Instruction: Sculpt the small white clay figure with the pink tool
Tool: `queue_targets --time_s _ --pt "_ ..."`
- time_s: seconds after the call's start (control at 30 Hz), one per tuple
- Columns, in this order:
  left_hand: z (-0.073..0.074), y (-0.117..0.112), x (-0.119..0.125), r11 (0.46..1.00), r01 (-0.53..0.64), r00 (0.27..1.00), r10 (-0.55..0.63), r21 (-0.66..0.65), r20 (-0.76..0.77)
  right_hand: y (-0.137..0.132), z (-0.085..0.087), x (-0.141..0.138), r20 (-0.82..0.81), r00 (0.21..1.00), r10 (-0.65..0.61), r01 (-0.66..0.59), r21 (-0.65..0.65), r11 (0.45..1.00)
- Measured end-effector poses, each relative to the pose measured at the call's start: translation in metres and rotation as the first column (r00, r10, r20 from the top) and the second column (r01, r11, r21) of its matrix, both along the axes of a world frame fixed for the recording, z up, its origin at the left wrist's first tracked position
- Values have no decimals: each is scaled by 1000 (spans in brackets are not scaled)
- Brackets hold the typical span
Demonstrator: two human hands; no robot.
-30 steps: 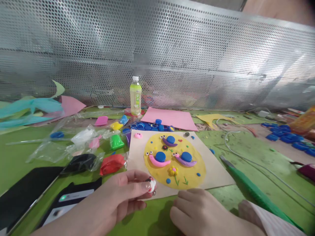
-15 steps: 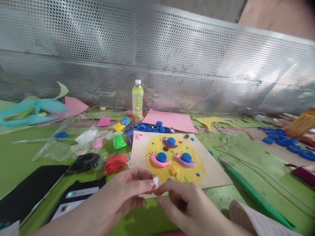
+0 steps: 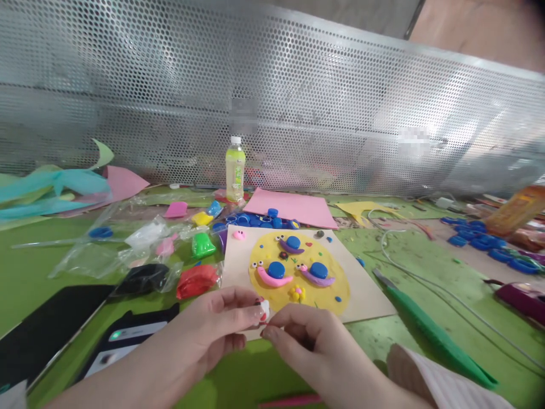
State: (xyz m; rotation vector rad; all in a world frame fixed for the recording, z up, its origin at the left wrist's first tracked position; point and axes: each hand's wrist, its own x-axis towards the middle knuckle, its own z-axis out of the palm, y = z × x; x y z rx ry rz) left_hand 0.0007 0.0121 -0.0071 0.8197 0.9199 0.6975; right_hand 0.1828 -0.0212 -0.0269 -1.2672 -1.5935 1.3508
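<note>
My left hand pinches a small white clay piece with red and black bits between thumb and fingers. My right hand comes from the lower right, and its thumb and forefinger touch the same piece. Just beyond both hands lies a beige card with a yellow clay disc. On the disc sit three clay snails with blue shells, a small flower and coloured dots.
Bags of coloured clay lie to the left of the card. Two dark phones are at lower left. A green-handled tool lies right of the card. A drink bottle, pink paper and blue caps stand behind, before a perforated metal screen.
My right hand rose from the table near the card's front edge and came to the clay piece held in my left hand. The view drifted slightly.
</note>
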Motion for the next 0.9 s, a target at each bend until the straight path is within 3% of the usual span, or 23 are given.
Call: queue_targets --time_s 0.3,0.5,0.7,0.8,0.9 --pt "3 0 2 1000 -9 1000 9 -3 -6 0 5 -1 30 999 -37 38 -21 999" --pt "-3 1 -1 1000 5 1000 -5 27 11 2 3 -2 34 999 -32 32 1 999" --pt "-2 1 -4 997 -18 999 15 75 35 -3 -1 4 160 987 -9 -15 148 989" --pt "14 3 -9 990 -85 996 82 113 34 -9 -5 12 330 944 8 -138 373 917" --pt "35 11 -19 974 -148 989 143 172 42 -15 -6 15 448 894 29 -343 639 689"
